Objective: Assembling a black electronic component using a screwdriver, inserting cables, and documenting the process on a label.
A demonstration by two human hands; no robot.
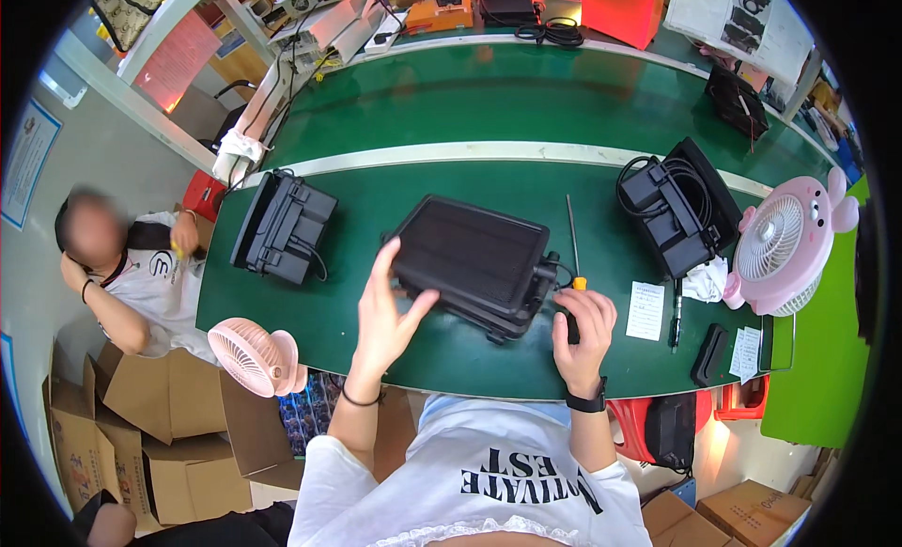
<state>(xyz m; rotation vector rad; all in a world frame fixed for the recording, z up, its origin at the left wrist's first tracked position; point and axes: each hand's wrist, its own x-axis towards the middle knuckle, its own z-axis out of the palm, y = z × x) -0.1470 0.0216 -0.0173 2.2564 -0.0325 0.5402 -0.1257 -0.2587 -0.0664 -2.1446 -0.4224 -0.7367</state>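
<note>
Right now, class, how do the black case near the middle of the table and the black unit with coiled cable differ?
The black case presents a broad, flat top; the black unit shows a blocky, uneven body.
The black case has the left hand at its left end; the black unit has neither hand on it.
Shared: both are black and on the green table.

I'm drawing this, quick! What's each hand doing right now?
Left hand: open, spread at the left side of the black box.
Right hand: curled by the screwdriver; can't tell whether it's gripping.
</note>
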